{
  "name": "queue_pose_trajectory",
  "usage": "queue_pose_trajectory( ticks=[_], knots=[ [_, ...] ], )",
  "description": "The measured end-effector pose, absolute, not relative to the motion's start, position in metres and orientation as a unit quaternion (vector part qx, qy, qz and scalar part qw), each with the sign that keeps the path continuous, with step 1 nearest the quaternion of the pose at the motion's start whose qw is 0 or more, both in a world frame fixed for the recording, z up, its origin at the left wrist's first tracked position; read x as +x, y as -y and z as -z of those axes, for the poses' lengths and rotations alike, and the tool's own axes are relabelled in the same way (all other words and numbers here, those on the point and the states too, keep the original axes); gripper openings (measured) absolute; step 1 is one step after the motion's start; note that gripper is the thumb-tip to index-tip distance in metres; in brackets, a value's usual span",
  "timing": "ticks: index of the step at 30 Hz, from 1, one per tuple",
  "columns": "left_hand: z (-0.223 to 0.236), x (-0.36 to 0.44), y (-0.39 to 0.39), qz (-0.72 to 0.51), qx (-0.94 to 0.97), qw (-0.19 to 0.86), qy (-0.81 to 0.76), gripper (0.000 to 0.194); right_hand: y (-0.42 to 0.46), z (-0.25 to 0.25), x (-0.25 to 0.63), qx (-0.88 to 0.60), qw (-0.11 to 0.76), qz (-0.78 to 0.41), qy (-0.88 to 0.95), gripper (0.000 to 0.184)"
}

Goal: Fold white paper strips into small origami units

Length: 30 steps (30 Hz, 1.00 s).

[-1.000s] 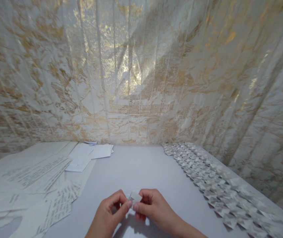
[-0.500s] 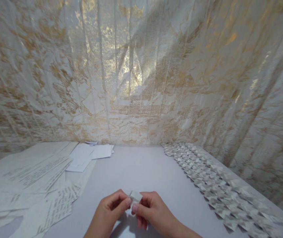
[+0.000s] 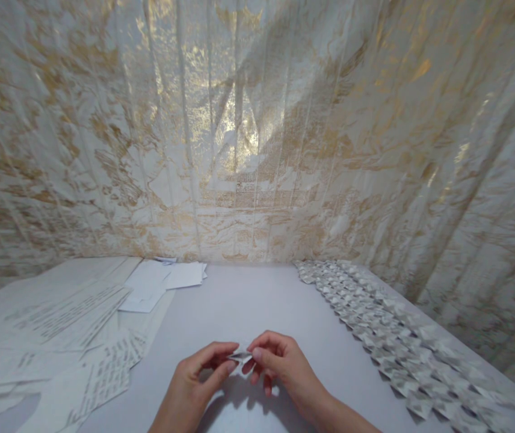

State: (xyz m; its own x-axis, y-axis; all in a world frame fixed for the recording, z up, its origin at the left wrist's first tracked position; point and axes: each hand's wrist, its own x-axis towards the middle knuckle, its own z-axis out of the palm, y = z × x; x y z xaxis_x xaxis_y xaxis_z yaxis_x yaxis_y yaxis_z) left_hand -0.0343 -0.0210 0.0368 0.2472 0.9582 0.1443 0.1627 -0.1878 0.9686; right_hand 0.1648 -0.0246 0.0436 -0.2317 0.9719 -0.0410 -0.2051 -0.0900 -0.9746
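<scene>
Just above the white table (image 3: 248, 300) near its front edge, both my hands pinch a small folded piece of paper (image 3: 241, 355). My left hand (image 3: 198, 376) grips its left end between thumb and forefinger. My right hand (image 3: 278, 361) grips its right end with the fingers curled. The paper lies nearly flat between the fingertips and is mostly hidden by them.
Several small folded paper pieces (image 3: 393, 337) lie in rows along the right side of the table. Printed sheets (image 3: 68, 325) and small blank slips (image 3: 162, 279) cover the left side. A white and gold curtain (image 3: 257, 132) hangs close behind and to the right.
Both hands have moved slightly away from me and the folded paper has turned from tilted up to nearly flat between my fingertips.
</scene>
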Motion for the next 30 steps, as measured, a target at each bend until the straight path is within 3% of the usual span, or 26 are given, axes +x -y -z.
queue_pose_trajectory(
  ticks=[8, 19, 25, 30],
  knots=[
    [-0.035, -0.029, 0.023, -0.467, 0.576, 0.519, -0.425, 0.027, 0.026, -0.04, 0.166, -0.359, 0.49, -0.609, 0.51, 0.045],
    [-0.038, -0.028, 0.027, -0.458, 0.629, 0.475, -0.41, 0.018, 0.03, -0.036, 0.161, -0.401, 0.508, -0.562, 0.515, 0.048],
    [-0.033, -0.028, 0.027, -0.449, 0.65, 0.482, -0.379, 0.024, 0.038, -0.043, 0.156, -0.426, 0.516, -0.533, 0.518, 0.052],
    [-0.029, -0.027, 0.027, -0.474, 0.614, 0.506, -0.377, 0.029, 0.038, -0.041, 0.155, -0.405, 0.511, -0.542, 0.53, 0.045]
  ],
)
